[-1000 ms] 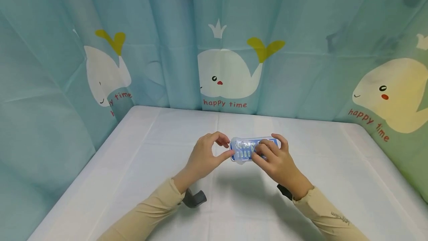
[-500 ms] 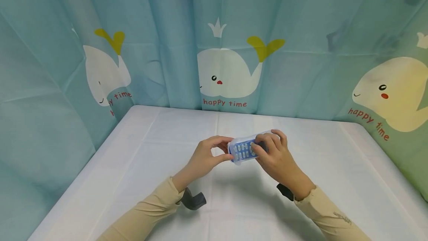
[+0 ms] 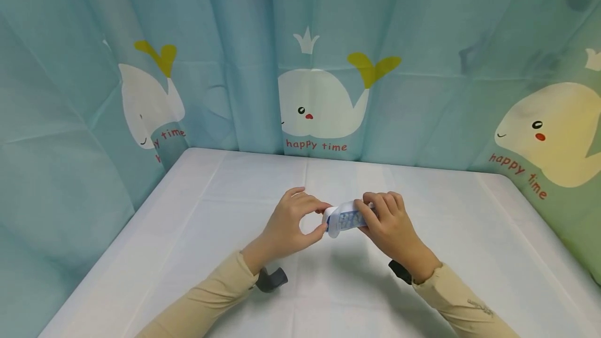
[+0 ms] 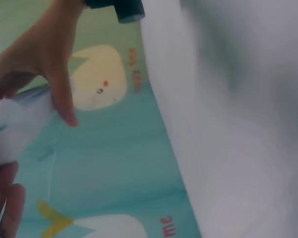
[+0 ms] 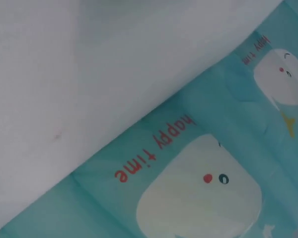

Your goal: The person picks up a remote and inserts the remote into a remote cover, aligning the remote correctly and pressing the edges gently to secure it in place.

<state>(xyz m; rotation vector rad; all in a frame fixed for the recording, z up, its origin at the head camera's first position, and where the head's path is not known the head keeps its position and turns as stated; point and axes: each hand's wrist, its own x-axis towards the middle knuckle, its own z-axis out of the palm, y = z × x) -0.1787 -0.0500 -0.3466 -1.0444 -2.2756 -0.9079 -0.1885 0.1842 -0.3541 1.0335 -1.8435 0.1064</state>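
Held between both hands above the white table is a blue and white remote control with pale buttons, in a translucent soft cover. My left hand pinches the uncovered left end with thumb and index finger. My right hand grips the covered right end, hiding that part. In the left wrist view the right hand is at upper left, the cover is blurred at the left edge, and left-hand fingers show below. No hand shows in the right wrist view.
A light-blue curtain printed with white whales hangs behind and beside the table. Dark camera mounts sit under both wrists.
The remote control has tilted, so its buttoned face is seen more edge-on, and its right end has come lower. The right hand has turned with it; the left fingers have shifted at its left end.
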